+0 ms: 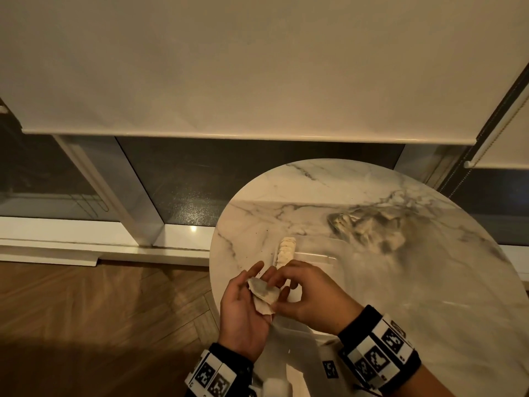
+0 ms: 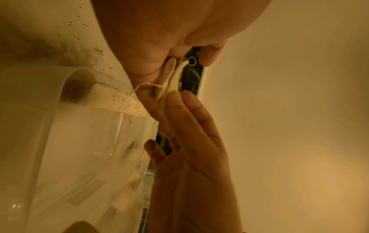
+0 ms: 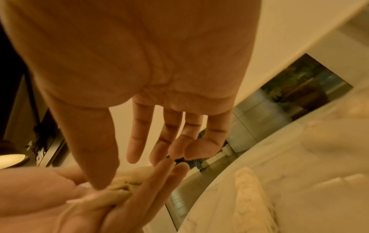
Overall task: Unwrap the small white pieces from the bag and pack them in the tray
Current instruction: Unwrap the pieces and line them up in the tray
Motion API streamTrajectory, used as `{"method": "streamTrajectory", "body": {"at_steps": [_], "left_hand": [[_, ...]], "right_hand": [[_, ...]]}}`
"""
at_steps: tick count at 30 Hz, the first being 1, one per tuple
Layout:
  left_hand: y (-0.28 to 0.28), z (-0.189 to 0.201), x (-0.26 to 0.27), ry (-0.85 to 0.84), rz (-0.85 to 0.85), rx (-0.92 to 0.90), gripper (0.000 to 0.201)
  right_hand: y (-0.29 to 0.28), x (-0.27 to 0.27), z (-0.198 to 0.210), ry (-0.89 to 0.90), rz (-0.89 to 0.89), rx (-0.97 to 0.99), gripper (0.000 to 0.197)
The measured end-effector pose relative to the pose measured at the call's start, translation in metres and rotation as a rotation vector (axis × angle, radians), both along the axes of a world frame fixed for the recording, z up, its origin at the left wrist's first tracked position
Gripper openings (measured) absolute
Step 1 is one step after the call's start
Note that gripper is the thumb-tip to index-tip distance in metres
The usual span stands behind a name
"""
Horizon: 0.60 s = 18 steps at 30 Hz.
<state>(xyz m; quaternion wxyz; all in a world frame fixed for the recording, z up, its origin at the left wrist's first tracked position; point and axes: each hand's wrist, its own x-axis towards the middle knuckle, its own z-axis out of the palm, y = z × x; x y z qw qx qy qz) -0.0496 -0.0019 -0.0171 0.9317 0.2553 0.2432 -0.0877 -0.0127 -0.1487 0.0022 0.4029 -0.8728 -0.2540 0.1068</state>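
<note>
A small white piece [image 1: 264, 295] with a thin string lies across the straight fingers of my left hand [image 1: 240, 296], held palm up over the near left edge of the table. My right hand [image 1: 282, 282] pinches this piece between thumb and fingers. In the left wrist view the piece [image 2: 172, 75] shows edge-on with its string looped, under the right hand [image 2: 159, 39]. The clear tray [image 1: 315, 257] lies just beyond the hands, with a row of white pieces [image 1: 287, 250] along its left end. The crumpled clear bag [image 1: 369, 227] sits at the back right.
The round marble table [image 1: 429, 296] stands beside a window with a lowered blind [image 1: 229, 67]. Wooden floor [image 1: 100, 310] lies to the left. Dark crumbs [image 2: 95, 50] dot the tabletop near the tray.
</note>
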Motion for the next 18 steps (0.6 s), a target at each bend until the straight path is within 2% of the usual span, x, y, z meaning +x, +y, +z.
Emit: {"method": "streamTrajectory", "body": {"at_steps": [5,11,15,18], "left_hand": [[0.0,0.002,0.0,-0.011,-0.011,0.007,0.061],[-0.002,-0.001,0.0,-0.017,-0.05,0.035,0.056],[-0.004,-0.001,-0.001,-0.016,-0.082,0.051,0.049],[-0.004,-0.005,0.0,-0.026,-0.086,0.075,0.04]], "right_hand": [[-0.004,0.003,-0.01,-0.164,-0.001,-0.137,0.022],[-0.009,0.003,-0.009,-0.205,0.001,-0.075,0.017],[-0.01,0.003,-0.003,-0.157,-0.062,0.012,0.016],[-0.01,0.005,-0.001,0.017,-0.188,0.208,0.005]]}}
